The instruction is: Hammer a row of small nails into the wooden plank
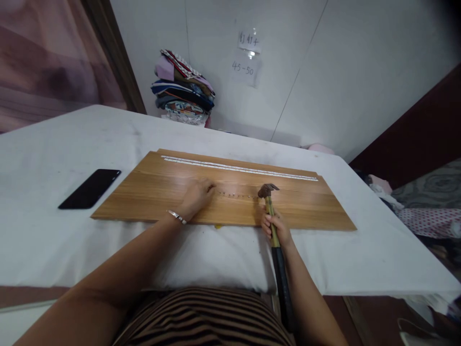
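A long wooden board (144,192) lies flat on a white-covered table (46,158). My right hand (276,228) is closed around the handle of a claw hammer (268,191), whose head rests on the board at the right end of a short row of small nails (236,195). My left hand (196,196) rests on the board at the left end of that row, its fingers curled and pinched together; what they hold, if anything, is too small to make out. A bracelet sits on my left wrist. A thin white strip (237,168) runs along the board's far side.
A black phone (90,188) lies on the table left of the board. A stack of folded cloths (183,89) stands against the white wall behind. Paper notes (248,53) hang on the wall. Bedding and fabric lie at the right.
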A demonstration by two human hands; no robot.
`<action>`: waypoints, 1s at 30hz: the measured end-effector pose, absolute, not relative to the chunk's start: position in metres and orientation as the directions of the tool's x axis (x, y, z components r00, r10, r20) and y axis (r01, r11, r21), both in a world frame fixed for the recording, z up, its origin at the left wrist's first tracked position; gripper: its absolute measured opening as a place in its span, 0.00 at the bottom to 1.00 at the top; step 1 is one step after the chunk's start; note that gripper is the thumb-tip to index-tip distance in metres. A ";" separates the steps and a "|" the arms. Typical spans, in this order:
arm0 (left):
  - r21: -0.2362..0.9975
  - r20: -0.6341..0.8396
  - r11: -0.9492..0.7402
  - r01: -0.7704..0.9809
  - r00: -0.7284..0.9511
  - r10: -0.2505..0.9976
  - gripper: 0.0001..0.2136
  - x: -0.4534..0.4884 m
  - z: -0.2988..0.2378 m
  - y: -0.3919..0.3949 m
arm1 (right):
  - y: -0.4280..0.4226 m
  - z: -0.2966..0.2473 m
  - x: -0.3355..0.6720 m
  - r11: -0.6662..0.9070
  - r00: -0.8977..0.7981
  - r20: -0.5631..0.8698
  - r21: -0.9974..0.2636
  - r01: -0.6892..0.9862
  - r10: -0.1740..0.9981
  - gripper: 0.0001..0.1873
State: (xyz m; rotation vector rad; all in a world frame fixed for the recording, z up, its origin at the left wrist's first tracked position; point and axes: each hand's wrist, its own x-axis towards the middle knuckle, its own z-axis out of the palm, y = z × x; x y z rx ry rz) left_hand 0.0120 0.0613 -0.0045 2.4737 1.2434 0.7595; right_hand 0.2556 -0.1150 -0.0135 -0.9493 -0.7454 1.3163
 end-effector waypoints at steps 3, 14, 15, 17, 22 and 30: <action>0.445 0.326 -0.562 0.697 0.458 0.827 0.11 0.010 -0.008 0.065 | -0.115 -0.014 0.255 -0.010 0.124 -0.073 -0.896 -0.444 0.990 0.17; 0.490 0.284 -0.637 0.595 0.582 0.762 0.14 0.011 -0.007 0.061 | -0.116 -0.010 0.255 0.023 0.128 -0.041 -0.888 -0.459 0.991 0.16; 0.499 0.286 -0.641 0.583 0.587 0.757 0.14 0.011 -0.008 0.061 | -0.116 -0.011 0.256 0.026 0.127 -0.036 -0.889 -0.457 0.991 0.16; 0.520 0.295 -0.643 0.563 0.588 0.753 0.14 0.011 -0.008 0.061 | -0.116 -0.014 0.257 0.031 0.124 -0.030 -0.889 -0.458 0.992 0.16; 0.561 0.305 -0.613 0.556 0.550 0.777 0.12 0.010 -0.005 0.061 | -0.116 -0.019 0.259 -0.004 0.112 -0.061 -0.895 -0.446 0.992 0.17; 0.571 0.410 -0.639 0.516 0.496 0.766 0.12 0.009 -0.005 0.062 | -0.116 -0.009 0.253 0.033 0.148 -0.041 -0.886 -0.463 0.988 0.17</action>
